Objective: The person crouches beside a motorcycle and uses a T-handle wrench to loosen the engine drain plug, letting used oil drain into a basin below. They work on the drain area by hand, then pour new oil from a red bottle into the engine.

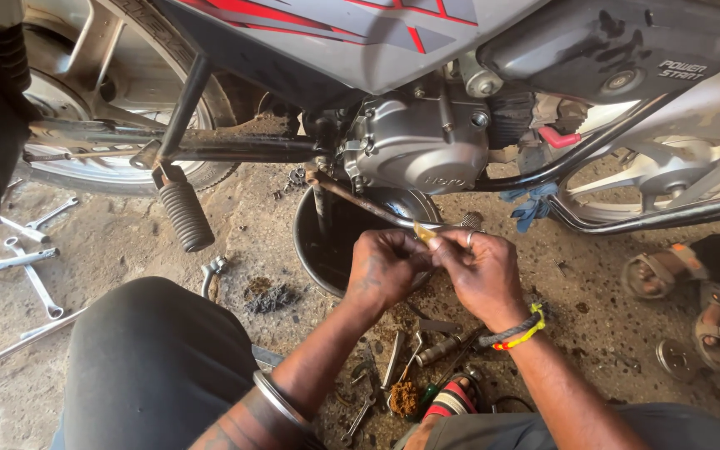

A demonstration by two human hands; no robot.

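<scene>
My left hand (pixel 385 268) and my right hand (pixel 481 271) meet over a black oil pan (pixel 314 242), their fingertips pinching a small yellowish part (pixel 423 232). Above them is a motorcycle's grey engine (pixel 418 142). A rusty lever (pixel 356 198) runs from the engine down toward my hands. A metal bangle sits on my left wrist; a black and yellow-red band circles my right wrist.
Several spanners (pixel 31 267) lie on the dirty floor at left. More tools (pixel 410 358) lie between my knees. A ribbed footpeg (pixel 185 215) hangs left of the pan. Another person's sandalled feet (pixel 693 300) stand at right. A blue rag (pixel 531 204) hangs from the frame.
</scene>
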